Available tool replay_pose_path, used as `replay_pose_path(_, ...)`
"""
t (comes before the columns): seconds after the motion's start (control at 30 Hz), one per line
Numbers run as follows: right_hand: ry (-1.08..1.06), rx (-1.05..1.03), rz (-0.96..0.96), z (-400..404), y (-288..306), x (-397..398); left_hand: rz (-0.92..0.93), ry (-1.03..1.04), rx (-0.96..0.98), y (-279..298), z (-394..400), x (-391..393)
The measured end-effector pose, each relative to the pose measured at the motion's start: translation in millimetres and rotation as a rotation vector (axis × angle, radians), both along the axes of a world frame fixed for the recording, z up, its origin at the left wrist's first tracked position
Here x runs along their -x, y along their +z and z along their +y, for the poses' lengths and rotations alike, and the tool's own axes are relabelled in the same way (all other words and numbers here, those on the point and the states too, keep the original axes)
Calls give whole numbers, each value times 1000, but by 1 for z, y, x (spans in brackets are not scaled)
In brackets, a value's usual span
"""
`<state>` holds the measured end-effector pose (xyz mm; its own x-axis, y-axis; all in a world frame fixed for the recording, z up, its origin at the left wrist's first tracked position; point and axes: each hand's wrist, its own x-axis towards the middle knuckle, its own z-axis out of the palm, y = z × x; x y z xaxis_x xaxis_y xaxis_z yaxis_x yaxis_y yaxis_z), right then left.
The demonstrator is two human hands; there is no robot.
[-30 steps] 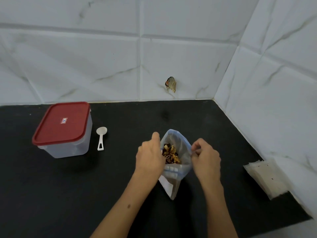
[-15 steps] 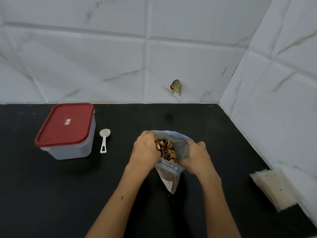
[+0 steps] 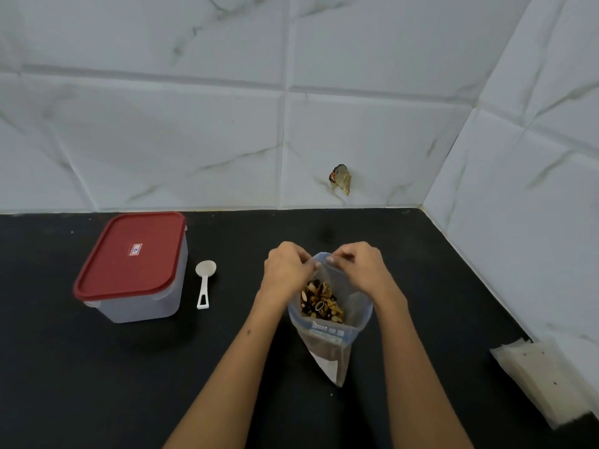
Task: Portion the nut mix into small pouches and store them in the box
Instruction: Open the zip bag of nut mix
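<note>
Left to right on the tabletop: lidded box near the back-left edge, scoop just beside it, nut bag mid-tabletop, pouches stacked at the right edge. Left hand and right hand both pinching the bag's far rim, fingers curled. Best spread wide and kept upright, mouth rolled open so the scoop can enter without spilling. Fingertips hidden behind the rim; bag print illegible; pouch stack cut off; box contents unclear.
</note>
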<state>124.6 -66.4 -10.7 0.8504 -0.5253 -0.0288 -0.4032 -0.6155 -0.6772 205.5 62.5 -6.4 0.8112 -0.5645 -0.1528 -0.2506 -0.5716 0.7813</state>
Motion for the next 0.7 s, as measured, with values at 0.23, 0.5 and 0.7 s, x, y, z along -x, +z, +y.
replay_pose_path(0.23, -91, -812, 170, -14, 11, -2, 960, -61, 156, -6, 2, -33)
replay_pose_path(0.5, -320, -880, 166, -9, -11, -12, 829, 185, 160, -28, -24, -23)
replay_pose_path(0.7, -355, -508, 48, -8, -11, 4, 481, 144, 67, -39, -22, -23)
